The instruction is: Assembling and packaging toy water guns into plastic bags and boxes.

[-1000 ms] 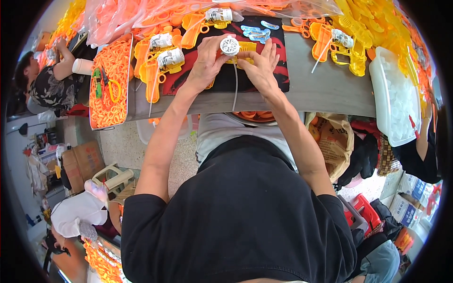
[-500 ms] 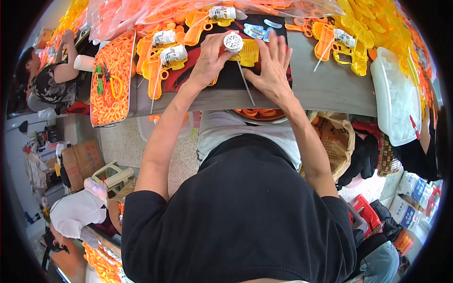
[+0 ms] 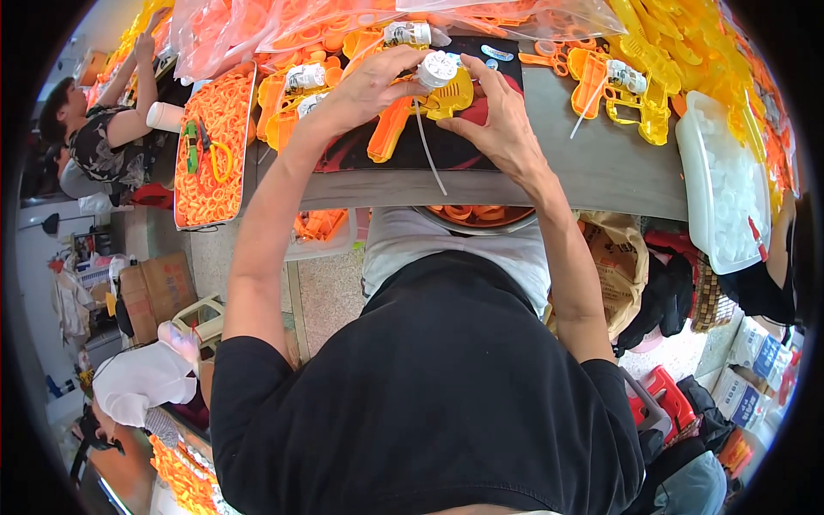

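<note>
My left hand point(image 3: 373, 86) grips a small white round bottle cap piece point(image 3: 436, 69) on top of a yellow and orange toy gun point(image 3: 429, 107) that lies on a black mat point(image 3: 481, 146) on the grey table. My right hand point(image 3: 502, 120) presses on the yellow body of the same toy from the right. A thin white tube point(image 3: 429, 154) hangs down from the toy over the table's front edge.
More orange and yellow toy guns point(image 3: 618, 86) lie around. An orange tray of rings point(image 3: 210, 146) stands at left, a white bin of caps point(image 3: 730, 189) at right, clear bags of orange parts point(image 3: 283, 26) behind. A metal bowl point(image 3: 481, 219) sits in my lap. Another person point(image 3: 103, 137) works at far left.
Both hands have stayed on the toy gun. The right hand has slid from beside the white cap down onto the yellow body, and the white tube now hangs lower.
</note>
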The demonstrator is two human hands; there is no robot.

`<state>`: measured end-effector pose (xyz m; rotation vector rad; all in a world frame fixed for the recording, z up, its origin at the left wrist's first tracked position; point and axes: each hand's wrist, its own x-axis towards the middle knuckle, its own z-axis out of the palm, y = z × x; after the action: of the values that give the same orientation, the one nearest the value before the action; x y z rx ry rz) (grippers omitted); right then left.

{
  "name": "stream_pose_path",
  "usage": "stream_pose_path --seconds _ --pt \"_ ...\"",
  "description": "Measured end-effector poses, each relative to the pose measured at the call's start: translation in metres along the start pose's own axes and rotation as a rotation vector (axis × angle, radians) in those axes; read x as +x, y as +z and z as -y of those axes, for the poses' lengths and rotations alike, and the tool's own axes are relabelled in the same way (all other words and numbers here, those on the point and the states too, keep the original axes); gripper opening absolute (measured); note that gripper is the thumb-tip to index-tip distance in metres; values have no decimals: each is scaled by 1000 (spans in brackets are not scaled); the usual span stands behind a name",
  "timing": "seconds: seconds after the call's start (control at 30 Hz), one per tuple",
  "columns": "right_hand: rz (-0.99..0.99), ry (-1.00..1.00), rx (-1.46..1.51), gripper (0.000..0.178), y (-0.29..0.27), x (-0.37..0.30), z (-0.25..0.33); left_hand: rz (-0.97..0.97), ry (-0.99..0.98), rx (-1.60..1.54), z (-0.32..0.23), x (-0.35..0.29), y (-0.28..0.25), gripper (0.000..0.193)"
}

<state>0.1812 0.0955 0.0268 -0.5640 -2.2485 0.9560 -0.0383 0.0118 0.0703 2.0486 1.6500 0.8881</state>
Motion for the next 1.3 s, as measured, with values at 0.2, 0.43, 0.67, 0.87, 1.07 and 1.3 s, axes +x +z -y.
stream_pose_path --seconds 0.2,0.43,0.67,0.87,1.07,1.3 --pt "-21 -10 8 87 -3 5 -3 160 51 110 -8 9 -12 42" --pt "-12 37 124 81 -3 8 -3 204 84 94 -10 16 -10 36" --pt "-29 43 162 81 -3 7 -3 100 85 203 -7 12 2 43" --pt "-85 62 176 85 0 12 7 -38 -20 -11 -9 -2 3 44" --pt "-89 96 187 82 -4 12 9 -105 131 204 -20 5 13 39" --pt "-46 151 284 77 -12 -5 3 -62 75 389 -33 0 30 44"
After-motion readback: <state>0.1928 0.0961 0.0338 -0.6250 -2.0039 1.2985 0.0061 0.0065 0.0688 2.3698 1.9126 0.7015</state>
